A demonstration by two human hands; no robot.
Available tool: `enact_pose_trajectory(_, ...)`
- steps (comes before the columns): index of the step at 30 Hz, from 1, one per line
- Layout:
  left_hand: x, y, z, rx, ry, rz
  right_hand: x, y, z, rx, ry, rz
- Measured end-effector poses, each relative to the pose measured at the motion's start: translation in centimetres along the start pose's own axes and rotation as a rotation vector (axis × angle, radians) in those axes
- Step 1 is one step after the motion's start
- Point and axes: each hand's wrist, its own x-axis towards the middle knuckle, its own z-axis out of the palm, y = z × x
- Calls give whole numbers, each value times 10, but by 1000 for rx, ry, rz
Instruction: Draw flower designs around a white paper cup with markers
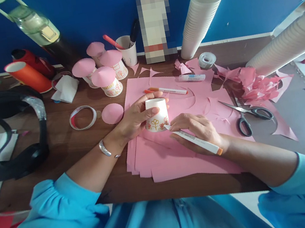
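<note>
Upside down over the pink paper sheets (pixel 165 155), a white paper cup (pixel 156 109) is gripped by my left hand (pixel 138 116), thumb across its front. Orange and yellow flowers are drawn around its lower part. My right hand (pixel 199 129) holds a white marker (pixel 197 142) with an orange end; its tip is at the cup's lower right edge. Behind the cup lies another marker (pixel 172 90). Left of my left hand rests a pink paper disc (pixel 112 113). Decorated cups with pink cone tops, one of them in front (pixel 110 86), stand at the back left.
Scissors (pixel 246 111) and pink scraps (pixel 256 84) lie at right. A glue stick (pixel 192 78), tape rolls (pixel 82 117), a cup of pens (pixel 129 55) and cup stacks (pixel 200 19) stand around. At left are a black headset-like frame (pixel 40 133) and a bottle (pixel 37 28).
</note>
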Motion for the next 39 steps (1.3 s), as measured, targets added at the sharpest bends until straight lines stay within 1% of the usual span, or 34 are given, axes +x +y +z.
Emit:
enact_pose_trajectory(11, 1, -1, -2, -5, -14, 1, -1, 1, 0, -6, -22, 10)
enact_pose_trajectory(16, 1, 1, -1, 5, 1, -12, -2, 1, 1, 2, -26, 11)
enact_pose_trajectory(28, 0, 3, 0, 22, 1, -20, -3, 1, 3, 19, -9, 37)
enact_pose_trajectory(39, 2, 0, -2, -11, 9, -13, -3, -1, 4, 3, 5, 76)
